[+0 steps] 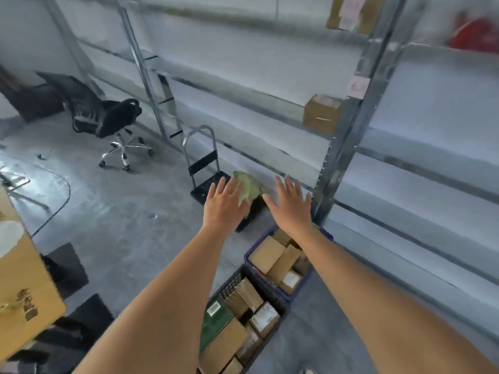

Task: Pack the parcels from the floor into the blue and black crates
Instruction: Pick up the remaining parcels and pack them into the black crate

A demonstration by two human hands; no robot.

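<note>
A: Where are the hands?

B: Both arms reach forward, palms down. The left hand (pixel 224 203) and the right hand (pixel 290 202) each have the fingers straight and spread, holding nothing. Neither touches a crate.

A: And the parcels?

B: They sit in two crates on the grey concrete floor (pixel 121 217), below the forearms. The blue plastic crate (pixel 249 261) lies farther out, just beside the foot of the grey metal shelving upright (pixel 343 147); it holds several brown cardboard parcels (pixel 266 255), some with white labels. The black plastic crate (pixel 229 286) touches it on the near side and is packed with more brown cardboard boxes (pixel 226 341) and one dark green flat box (pixel 216 319) standing at its left edge.

A: What lies past the fingertips?

B: A black folding hand trolley with a silver loop handle (pixel 199 160) stands by the shelving, with a crumpled pale green cloth (pixel 249 186) lying on its platform, seen between the two hands.

A: Anything else around?

B: A black office chair on a chrome wheeled base (pixel 108 117) stands well to the left. On the shelves are a small brown cardboard box (pixel 321 114), a taller brown box (pixel 353 13) higher up, and something red (pixel 475 35), too blurred to identify. At the left edge stands a large tan cardboard carton with dark printed characters (pixel 24 287).
</note>
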